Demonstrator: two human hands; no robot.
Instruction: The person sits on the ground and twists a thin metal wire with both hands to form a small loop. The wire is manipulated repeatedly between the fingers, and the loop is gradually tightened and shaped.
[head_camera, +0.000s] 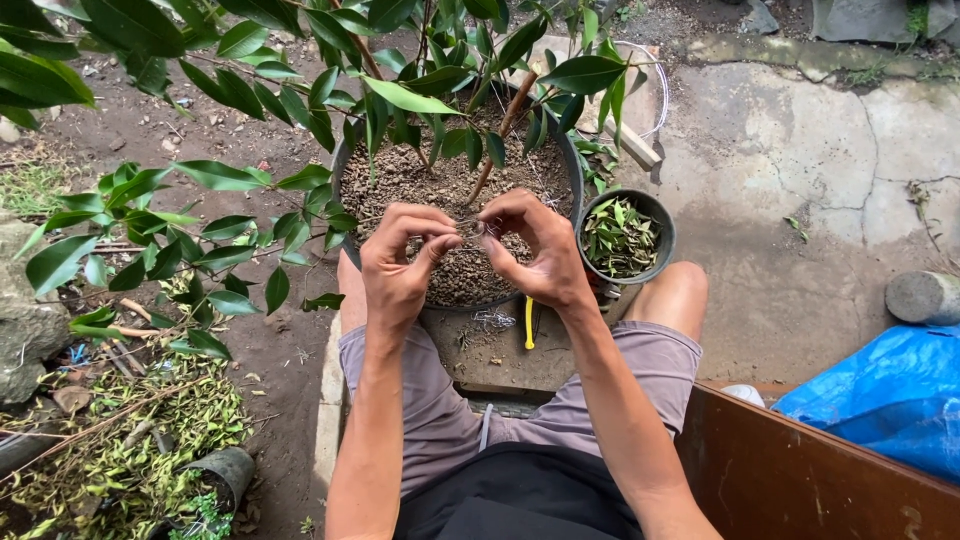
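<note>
1. Large pot: dark, round, filled with gravelly soil, holding a leafy plant; it stands directly ahead of the knees.
2. Blue plastic sheet: far right of the large pot.
3. Small pot: against the large pot's right side, full of cut leaves.
4. Left hand and right hand: over the large pot's near rim, fingertips pinched on a thin wire piece lying crosswise between them, equally near both.
5. Yellow tool: just below the large pot.

Large pot stood ahead of knees | small pot just right of it, leaves inside | hands over large pot's soil
</note>
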